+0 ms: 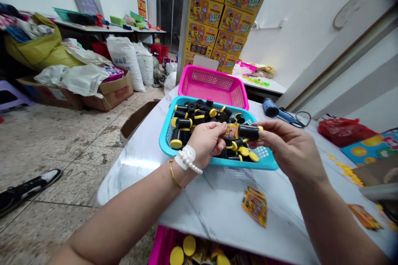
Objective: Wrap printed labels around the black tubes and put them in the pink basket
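Over the blue basket [217,165], my left hand [205,138] pinches a small orange printed sleeve [231,131] between thumb and fingers. The sleeve meets one end of a black cylinder [248,132]; how far it goes over the cylinder, I cannot tell. At the cylinder's other end, my right hand [290,145] grips it by the yellow cap. Several more black cylinders with yellow ends [183,123] fill the basket beneath both hands. Flat on the white marbled table [214,203] lies a small stack of printed sleeves [255,207].
Behind the blue basket stands a pink basket [214,87], with stacked yellow cartons [207,10] beyond. A blue heat gun [280,112] lies at the right, near a red bag [345,132]. Below the table edge, a magenta container [157,248] holds yellow-capped pieces.
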Action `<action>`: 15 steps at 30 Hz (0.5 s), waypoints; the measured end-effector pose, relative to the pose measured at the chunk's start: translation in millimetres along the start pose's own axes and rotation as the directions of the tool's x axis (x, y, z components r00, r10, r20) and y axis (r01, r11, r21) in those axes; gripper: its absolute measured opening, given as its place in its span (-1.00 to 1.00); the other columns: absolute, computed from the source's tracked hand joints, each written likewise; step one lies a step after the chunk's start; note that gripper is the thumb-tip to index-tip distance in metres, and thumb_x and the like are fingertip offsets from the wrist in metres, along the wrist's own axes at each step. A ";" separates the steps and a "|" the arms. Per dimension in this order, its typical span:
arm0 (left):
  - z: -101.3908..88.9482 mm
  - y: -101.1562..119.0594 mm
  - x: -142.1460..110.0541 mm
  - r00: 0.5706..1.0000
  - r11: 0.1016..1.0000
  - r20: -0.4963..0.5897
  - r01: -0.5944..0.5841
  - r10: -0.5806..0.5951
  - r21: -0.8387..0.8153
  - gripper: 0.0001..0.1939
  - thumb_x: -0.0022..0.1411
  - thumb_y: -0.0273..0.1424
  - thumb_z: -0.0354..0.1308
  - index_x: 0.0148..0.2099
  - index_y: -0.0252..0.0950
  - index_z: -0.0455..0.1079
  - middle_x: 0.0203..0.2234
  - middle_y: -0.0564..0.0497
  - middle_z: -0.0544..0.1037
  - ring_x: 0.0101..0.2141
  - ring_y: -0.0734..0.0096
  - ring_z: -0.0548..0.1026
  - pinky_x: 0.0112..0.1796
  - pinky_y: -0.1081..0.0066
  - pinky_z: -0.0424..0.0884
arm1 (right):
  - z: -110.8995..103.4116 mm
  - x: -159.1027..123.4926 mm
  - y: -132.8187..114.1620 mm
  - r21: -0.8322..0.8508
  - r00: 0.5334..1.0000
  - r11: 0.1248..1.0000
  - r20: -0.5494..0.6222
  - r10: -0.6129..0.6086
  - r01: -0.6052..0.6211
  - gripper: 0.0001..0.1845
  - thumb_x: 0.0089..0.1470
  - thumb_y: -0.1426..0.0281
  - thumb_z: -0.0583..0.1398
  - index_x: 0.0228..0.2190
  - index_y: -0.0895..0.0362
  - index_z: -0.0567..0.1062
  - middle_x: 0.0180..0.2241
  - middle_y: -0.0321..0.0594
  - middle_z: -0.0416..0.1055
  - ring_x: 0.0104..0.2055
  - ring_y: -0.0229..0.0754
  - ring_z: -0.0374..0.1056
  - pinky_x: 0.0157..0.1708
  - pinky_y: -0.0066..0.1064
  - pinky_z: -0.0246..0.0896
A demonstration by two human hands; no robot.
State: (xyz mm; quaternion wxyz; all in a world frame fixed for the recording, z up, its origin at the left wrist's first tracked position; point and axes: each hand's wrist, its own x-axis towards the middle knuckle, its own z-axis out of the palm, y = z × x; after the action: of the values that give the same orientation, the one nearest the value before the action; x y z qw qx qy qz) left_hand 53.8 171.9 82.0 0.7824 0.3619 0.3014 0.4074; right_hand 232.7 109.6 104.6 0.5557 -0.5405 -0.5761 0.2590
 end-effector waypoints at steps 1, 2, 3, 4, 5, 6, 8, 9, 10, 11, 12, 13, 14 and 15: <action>-0.7 0.9 0.2 1.000 1.000 0.013 0.011 -0.011 -0.028 -0.68 0.42 -0.47 0.07 -0.44 -0.35 0.28 -0.74 0.19 0.24 -0.79 0.75 0.13 -0.73 0.64 -0.11 | 1.7 -1.6 0.2 -0.021 1.000 1.000 -0.005 -0.015 0.015 -0.85 0.06 0.32 0.37 -0.28 0.08 0.64 -0.38 -0.24 0.59 -0.46 -0.22 0.52 -0.41 -0.37 0.56; -1.5 1.7 0.4 1.000 0.998 0.025 0.021 -0.020 -0.060 -0.69 0.42 -0.49 0.07 -0.44 -0.36 0.28 -0.72 0.19 0.25 -0.78 0.76 0.13 -0.74 0.65 -0.11 | 3.2 -3.5 0.7 -0.042 0.999 0.998 -0.011 -0.037 0.036 -0.85 0.06 0.32 0.37 -0.28 0.08 0.64 -0.39 -0.25 0.58 -0.47 -0.23 0.51 -0.41 -0.37 0.56; -2.2 2.3 0.6 0.999 0.996 0.036 0.030 -0.026 -0.089 -0.71 0.42 -0.50 0.07 -0.42 -0.37 0.28 -0.69 0.18 0.28 -0.77 0.77 0.14 -0.74 0.66 -0.10 | 4.4 -5.7 1.4 -0.063 0.998 0.996 -0.014 -0.061 0.060 -0.84 0.05 0.33 0.37 -0.27 0.07 0.64 -0.41 -0.26 0.57 -0.47 -0.23 0.51 -0.42 -0.38 0.55; -2.7 2.9 0.8 0.999 0.993 0.044 0.037 -0.032 -0.116 -0.73 0.41 -0.52 0.07 -0.41 -0.38 0.29 -0.66 0.17 0.30 -0.77 0.79 0.14 -0.74 0.67 -0.10 | 5.1 -8.0 2.3 -0.087 0.996 0.992 -0.018 -0.089 0.088 -0.83 0.05 0.33 0.37 -0.26 0.06 0.64 -0.43 -0.27 0.56 -0.47 -0.23 0.50 -0.42 -0.39 0.54; -2.9 3.3 1.1 0.998 0.989 0.050 0.044 -0.038 -0.138 -0.74 0.41 -0.53 0.07 -0.40 -0.39 0.29 -0.63 0.16 0.32 -0.76 0.80 0.14 -0.74 0.67 -0.09 | 5.3 -10.2 3.3 -0.118 0.993 0.986 -0.019 -0.117 0.114 -0.81 0.05 0.34 0.38 -0.24 0.05 0.63 -0.43 -0.27 0.55 -0.46 -0.23 0.50 -0.41 -0.39 0.53; -3.0 3.6 1.3 0.998 0.986 0.055 0.051 -0.043 -0.156 -0.76 0.40 -0.54 0.06 -0.38 -0.39 0.30 -0.61 0.14 0.34 -0.76 0.81 0.14 -0.75 0.68 -0.09 | 5.1 -12.2 4.3 -0.154 0.989 0.978 -0.018 -0.146 0.141 -0.79 0.05 0.35 0.37 -0.21 0.04 0.62 -0.42 -0.27 0.55 -0.45 -0.23 0.49 -0.39 -0.39 0.52; -2.7 3.8 1.7 0.997 0.981 0.058 0.059 -0.049 -0.182 -0.77 0.41 -0.54 0.05 -0.37 -0.40 0.31 -0.57 0.11 0.38 -0.75 0.82 0.14 -0.75 0.69 -0.10 | 4.1 -15.3 6.0 -0.229 0.980 0.955 -0.017 -0.200 0.191 -0.76 0.06 0.36 0.36 -0.17 0.03 0.61 -0.39 -0.27 0.53 -0.41 -0.22 0.48 -0.35 -0.37 0.51; -2.5 3.6 1.8 0.997 0.980 0.058 0.060 -0.050 -0.190 -0.77 0.41 -0.54 0.05 -0.36 -0.41 0.31 -0.55 0.10 0.39 -0.75 0.82 0.14 -0.76 0.69 -0.10 | 3.7 -16.3 6.5 -0.262 0.974 0.941 -0.014 -0.224 0.213 -0.75 0.07 0.37 0.35 -0.16 0.02 0.60 -0.38 -0.27 0.52 -0.39 -0.21 0.47 -0.33 -0.36 0.51; -2.4 3.3 2.0 0.997 0.979 0.057 0.056 -0.046 -0.194 -0.78 0.41 -0.53 0.05 -0.36 -0.41 0.32 -0.54 0.09 0.41 -0.75 0.82 0.14 -0.76 0.69 -0.10 | 3.6 -17.1 6.6 -0.289 0.968 0.928 -0.013 -0.250 0.236 -0.74 0.07 0.38 0.34 -0.14 0.01 0.60 -0.37 -0.27 0.51 -0.38 -0.21 0.47 -0.32 -0.35 0.50; -2.2 2.8 2.1 0.998 0.980 0.055 0.049 -0.039 -0.194 -0.78 0.41 -0.52 0.06 -0.36 -0.41 0.33 -0.54 0.08 0.42 -0.75 0.82 0.15 -0.76 0.69 -0.10 | 3.9 -17.5 6.6 -0.309 0.961 0.915 -0.009 -0.277 0.261 -0.73 0.08 0.39 0.34 -0.13 0.00 0.59 -0.36 -0.27 0.51 -0.38 -0.21 0.46 -0.31 -0.35 0.49; -2.1 2.1 2.0 0.998 0.981 0.054 0.038 -0.029 -0.192 -0.78 0.40 -0.51 0.07 -0.36 -0.41 0.34 -0.54 0.08 0.42 -0.75 0.81 0.15 -0.76 0.68 -0.10 | 4.6 -17.8 6.4 -0.323 0.953 0.902 -0.002 -0.303 0.286 -0.72 0.08 0.40 0.33 -0.12 0.00 0.59 -0.33 -0.26 0.53 -0.37 -0.22 0.45 -0.30 -0.35 0.48; -2.0 1.3 1.8 0.998 0.982 0.057 0.023 -0.012 -0.189 -0.78 0.39 -0.50 0.09 -0.36 -0.41 0.35 -0.56 0.09 0.42 -0.75 0.81 0.15 -0.76 0.68 -0.09 | 5.4 -17.8 6.3 -0.328 0.946 0.893 0.005 -0.324 0.308 -0.71 0.08 0.41 0.33 -0.11 0.00 0.58 -0.28 -0.24 0.55 -0.35 -0.22 0.45 -0.28 -0.34 0.48; -1.9 0.5 1.4 0.998 0.983 0.061 0.002 0.010 -0.186 -0.79 0.37 -0.49 0.12 -0.37 -0.41 0.36 -0.57 0.10 0.41 -0.75 0.80 0.16 -0.75 0.67 -0.08 | 6.2 -17.8 6.3 -0.323 0.941 0.889 0.014 -0.338 0.324 -0.71 0.08 0.42 0.32 -0.11 0.00 0.58 -0.21 -0.21 0.56 -0.33 -0.21 0.46 -0.26 -0.33 0.48; -1.7 -0.3 0.7 0.998 0.983 0.061 -0.025 0.036 -0.183 -0.80 0.35 -0.48 0.16 -0.38 -0.40 0.37 -0.58 0.11 0.41 -0.75 0.80 0.16 -0.75 0.67 -0.08 | 6.9 -17.6 6.5 -0.308 0.940 0.892 0.025 -0.341 0.332 -0.72 0.09 0.43 0.32 -0.11 0.01 0.57 -0.11 -0.17 0.57 -0.29 -0.20 0.48 -0.24 -0.32 0.48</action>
State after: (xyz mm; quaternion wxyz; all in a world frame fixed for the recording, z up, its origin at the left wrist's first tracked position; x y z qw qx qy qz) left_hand 53.0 173.0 80.7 0.8151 0.3063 0.2323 0.4334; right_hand 225.0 97.5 90.7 0.5096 -0.5164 -0.6858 0.0582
